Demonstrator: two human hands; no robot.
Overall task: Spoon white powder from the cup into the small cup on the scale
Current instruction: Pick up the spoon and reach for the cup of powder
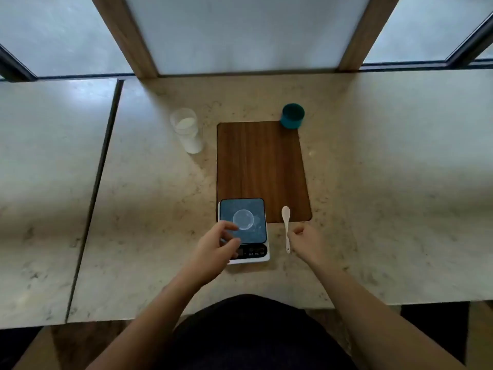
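Now | small cup [243, 219] by left hand [217, 245] | spoon [286, 225] beside right hand [306, 240]

The left hand [218, 244] hides the scale's [260, 256] front-left corner and part of its display, whose digits are too blurred to read. Both forearms leave the bottom edge.

**Pale marbled surface with a few things laid out**

The surface [373, 156] is light stone with grey veining, split by a dark seam on the left. A wooden board [260, 161] lies flat near its middle. A clear cup [188, 133] holding white powder stands left of the board; a teal cup [292, 116] stands at the board's far right corner. A scale [244, 231] overlaps the board's near left corner, and a white spoon [286, 228] lies across its near edge.
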